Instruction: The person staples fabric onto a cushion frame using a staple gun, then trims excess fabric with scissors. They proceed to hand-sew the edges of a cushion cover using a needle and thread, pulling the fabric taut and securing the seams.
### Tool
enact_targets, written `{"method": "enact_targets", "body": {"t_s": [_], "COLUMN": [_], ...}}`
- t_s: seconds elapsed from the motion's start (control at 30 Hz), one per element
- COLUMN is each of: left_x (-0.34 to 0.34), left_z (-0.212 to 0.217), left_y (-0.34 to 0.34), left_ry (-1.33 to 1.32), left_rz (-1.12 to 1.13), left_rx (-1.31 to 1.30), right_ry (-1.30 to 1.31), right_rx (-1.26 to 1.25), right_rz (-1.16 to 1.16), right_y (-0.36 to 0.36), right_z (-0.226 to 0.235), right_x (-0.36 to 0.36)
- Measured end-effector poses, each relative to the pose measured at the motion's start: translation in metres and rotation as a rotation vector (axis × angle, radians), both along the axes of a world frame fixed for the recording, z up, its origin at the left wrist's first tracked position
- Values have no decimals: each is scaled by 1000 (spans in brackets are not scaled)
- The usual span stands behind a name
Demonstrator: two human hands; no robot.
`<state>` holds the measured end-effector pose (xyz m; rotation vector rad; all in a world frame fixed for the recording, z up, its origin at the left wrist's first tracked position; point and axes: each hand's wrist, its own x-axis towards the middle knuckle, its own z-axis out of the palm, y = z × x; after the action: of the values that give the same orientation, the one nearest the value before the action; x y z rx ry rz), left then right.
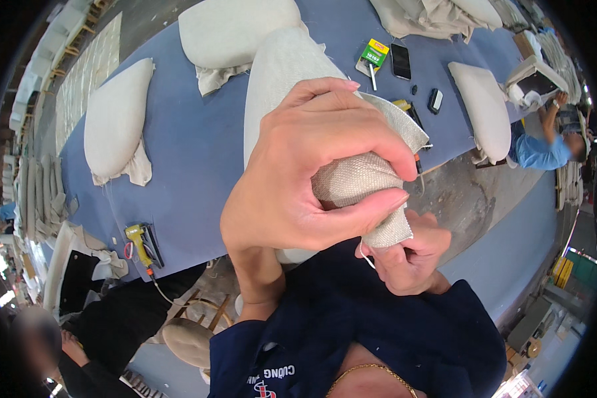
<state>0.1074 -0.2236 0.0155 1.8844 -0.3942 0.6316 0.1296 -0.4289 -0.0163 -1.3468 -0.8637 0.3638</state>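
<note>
My left hand [312, 159] is large in the middle of the head view, curled with thumb and fingers closed round a bunched fold of beige woven fabric [361, 178]. Behind it, a long cushion [282, 63] covered in similar pale fabric lies on the blue table and passes under the hand. Lower and to the right, my right hand [411, 255] has bent fingers closed at the fabric's lower loose edge, below my left thumb. A thin white cord [367, 257] hangs beside the right fingertips. The left palm and part of the right fingers' grip are hidden.
The blue table [192, 139] bears other covered cushions [118, 119]. A yellow staple gun [142, 245] with a hose lies near left. A phone [400, 62] and green-yellow box [373, 54] lie beyond my hands. Co-workers are at right [540, 146] and lower left [113, 325].
</note>
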Motion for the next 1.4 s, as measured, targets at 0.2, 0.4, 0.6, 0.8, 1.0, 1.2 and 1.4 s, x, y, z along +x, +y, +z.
{"method": "enact_targets", "body": {"t_s": [0.2, 0.4, 0.6, 0.8, 1.0, 1.2, 1.4], "left_x": [-9, -23, -29, -30, -46, -78, -81], "left_z": [7, 11, 11, 7, 18, 20, 12], "left_y": [17, 27, 26, 25, 43, 66, 64], "left_ry": [32, 21, 18, 2, 57, -49, -155], "left_rz": [-27, -1, 1, 8, -4, 85, 159], "left_rx": [16, -4, 23, 6, 43, -48, 60], "right_ry": [-218, -462, -391, -192, -103, -380, -503], "right_rx": [109, 7, 253, 162, 44, 16, 17], "right_rz": [74, 133, 34, 107, 250, 310, 313], "right_y": [11, 9, 33, 28, 35, 49, 50], "right_z": [-7, -9, -20, -6, 12, 15, 11], "right_x": [7, 6, -3, -13, -13, -12, 0]}}
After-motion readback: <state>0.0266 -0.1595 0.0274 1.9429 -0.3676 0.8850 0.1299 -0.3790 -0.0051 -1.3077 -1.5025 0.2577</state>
